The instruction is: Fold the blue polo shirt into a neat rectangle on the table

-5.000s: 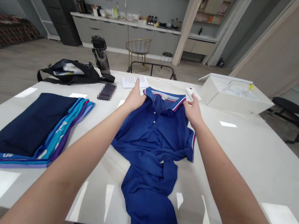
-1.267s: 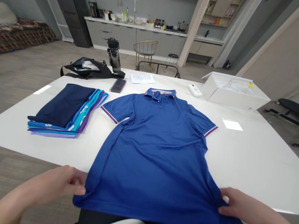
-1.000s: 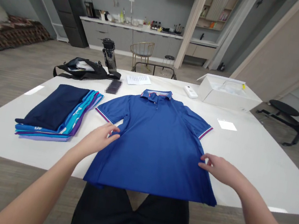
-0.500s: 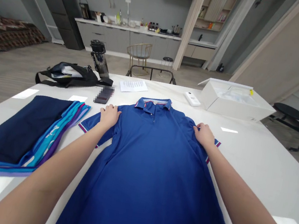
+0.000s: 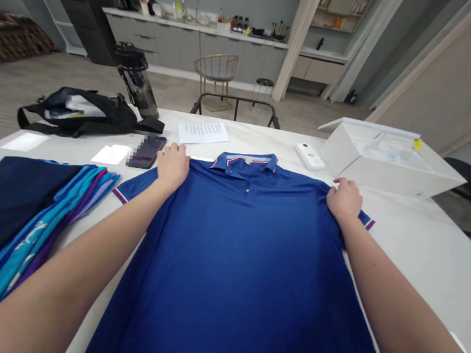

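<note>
A blue polo shirt (image 5: 230, 260) lies spread on the white table, its collar at the far end and its body running toward me. Red and white stripes trim the collar and sleeve cuffs. At the left shoulder seam my left hand (image 5: 172, 167) is closed on the fabric. My right hand (image 5: 344, 199) grips the opposite shoulder in the same way, with fingertips partly hidden from me. Between the two hands the shoulder line is drawn fairly straight. The shirt's lower hem is out of view.
On the left lies a stack of folded clothes (image 5: 0, 203), navy on top. Behind it are a black bag (image 5: 87, 115), a dark bottle (image 5: 137, 78) and a phone (image 5: 147, 151). A printed sheet (image 5: 203, 132), a white device (image 5: 310, 157) and an open white box (image 5: 396, 161) stand farther back.
My right hand has moved outward to the right and my left hand slightly left. The upper part of the shirt is stretched wider and smoother. The camera view has moved closer.
</note>
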A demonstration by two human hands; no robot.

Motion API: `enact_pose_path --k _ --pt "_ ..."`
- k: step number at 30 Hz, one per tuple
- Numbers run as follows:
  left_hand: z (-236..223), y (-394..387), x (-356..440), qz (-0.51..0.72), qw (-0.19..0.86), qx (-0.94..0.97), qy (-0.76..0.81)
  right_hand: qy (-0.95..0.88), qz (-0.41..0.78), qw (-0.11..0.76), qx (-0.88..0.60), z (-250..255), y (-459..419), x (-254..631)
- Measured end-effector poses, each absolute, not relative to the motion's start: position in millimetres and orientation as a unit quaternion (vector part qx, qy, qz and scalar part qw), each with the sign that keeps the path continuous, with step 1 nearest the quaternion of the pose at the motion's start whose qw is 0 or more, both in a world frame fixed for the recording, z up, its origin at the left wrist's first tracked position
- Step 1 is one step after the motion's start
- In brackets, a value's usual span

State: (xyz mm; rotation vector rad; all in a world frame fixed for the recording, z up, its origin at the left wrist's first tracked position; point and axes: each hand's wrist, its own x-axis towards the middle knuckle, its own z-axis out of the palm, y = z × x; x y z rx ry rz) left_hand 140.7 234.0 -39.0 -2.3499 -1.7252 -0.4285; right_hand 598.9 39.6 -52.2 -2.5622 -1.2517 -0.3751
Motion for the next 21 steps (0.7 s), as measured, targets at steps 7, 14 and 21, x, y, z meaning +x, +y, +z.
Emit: enact_pose_path --k 7,14,21 --pt "-21.6 231.5 218.7 -0.044 -0.052 -0.863 -0.5 -0.616 0.084 0.159 -0.767 -42.1 130.8 512.3" --pt "-33.8 265.1 242.1 -0.004 -0.089 -0.863 -0.497 -0.625 0.082 0.101 -0.769 -52.2 189.6 490.5" --pt "-31.9 301.4 237.1 0.039 -0.194 -0.911 -0.361 -0.665 0.228 0.105 -0.704 -20.8 209.6 514.6"
